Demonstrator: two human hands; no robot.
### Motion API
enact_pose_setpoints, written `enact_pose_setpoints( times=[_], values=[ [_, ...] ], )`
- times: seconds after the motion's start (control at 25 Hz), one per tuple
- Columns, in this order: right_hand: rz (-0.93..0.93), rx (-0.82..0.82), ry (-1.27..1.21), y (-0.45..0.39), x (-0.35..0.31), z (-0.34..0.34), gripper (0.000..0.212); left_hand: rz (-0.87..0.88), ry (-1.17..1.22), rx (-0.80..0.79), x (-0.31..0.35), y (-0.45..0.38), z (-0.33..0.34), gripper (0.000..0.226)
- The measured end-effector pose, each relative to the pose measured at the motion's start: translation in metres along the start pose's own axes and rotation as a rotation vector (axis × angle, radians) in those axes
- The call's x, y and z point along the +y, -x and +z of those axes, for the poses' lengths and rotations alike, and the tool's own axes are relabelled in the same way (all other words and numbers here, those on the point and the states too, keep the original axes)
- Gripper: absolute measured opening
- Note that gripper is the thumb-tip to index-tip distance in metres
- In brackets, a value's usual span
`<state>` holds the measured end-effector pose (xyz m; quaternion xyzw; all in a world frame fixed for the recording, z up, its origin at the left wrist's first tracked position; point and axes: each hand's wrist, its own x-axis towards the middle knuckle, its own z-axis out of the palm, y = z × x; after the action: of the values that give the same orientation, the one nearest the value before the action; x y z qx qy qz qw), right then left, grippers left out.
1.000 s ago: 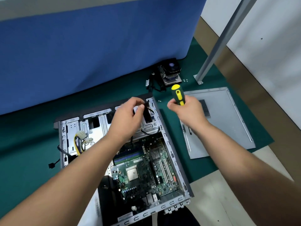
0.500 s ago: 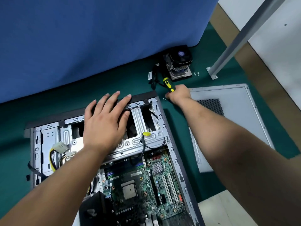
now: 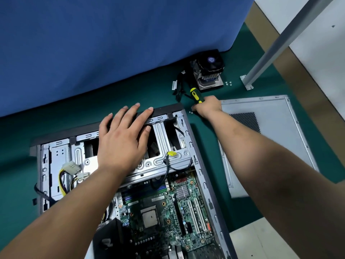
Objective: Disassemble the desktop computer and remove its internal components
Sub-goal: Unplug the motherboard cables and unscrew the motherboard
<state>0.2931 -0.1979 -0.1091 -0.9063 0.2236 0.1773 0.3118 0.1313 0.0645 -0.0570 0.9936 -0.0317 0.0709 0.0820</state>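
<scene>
Green mat (image 3: pixel 130 94): left hand (image 3: pixel 123 139) flat on case (image 3: pixel 205 176); right hand (image 3: pixel 207 107) grips upright screwdriver (image 3: pixel 196 96).

My left hand (image 3: pixel 122 142) lies flat, fingers (image 3: pixel 133 114) spread and straight; my right hand (image 3: pixel 208 107) is curled tight, arm stretched forward.

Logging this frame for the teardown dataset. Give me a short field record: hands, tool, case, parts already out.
left hand: left hand lies flat, fingers straight, on the drive cage of the open computer case
right hand: right hand grips the screwdriver, low over the green mat beyond the case's far corner
motherboard: motherboard in the case, CPU socket bare
parts out: heatsink fan and side panel on the mat
loose screws: screws beside the fan
</scene>
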Motion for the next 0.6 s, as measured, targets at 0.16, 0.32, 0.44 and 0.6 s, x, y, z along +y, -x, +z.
enact_pose_setpoints(
  times=[0.16,0.32,0.44,0.6],
  values=[
    [-0.138,-0.007,-0.277,0.043,0.002,-0.027,0.018,-0.002,0.024,-0.032,0.000,0.000,-0.002,0.049],
    [-0.222,-0.129,-0.631,0.126,-0.004,-0.073,0.023,0.004,0.211,-0.122,0.004,0.004,-0.025,0.046],
    [-0.292,-0.160,-0.745,0.185,-0.008,-0.096,0.015,0.001,0.519,-0.143,0.026,0.030,-0.042,0.045],
    [-0.405,-0.105,-0.756,0.259,0.000,-0.097,0.010,0.027,0.840,-0.326,0.074,0.106,-0.060,0.052]
  ],
)
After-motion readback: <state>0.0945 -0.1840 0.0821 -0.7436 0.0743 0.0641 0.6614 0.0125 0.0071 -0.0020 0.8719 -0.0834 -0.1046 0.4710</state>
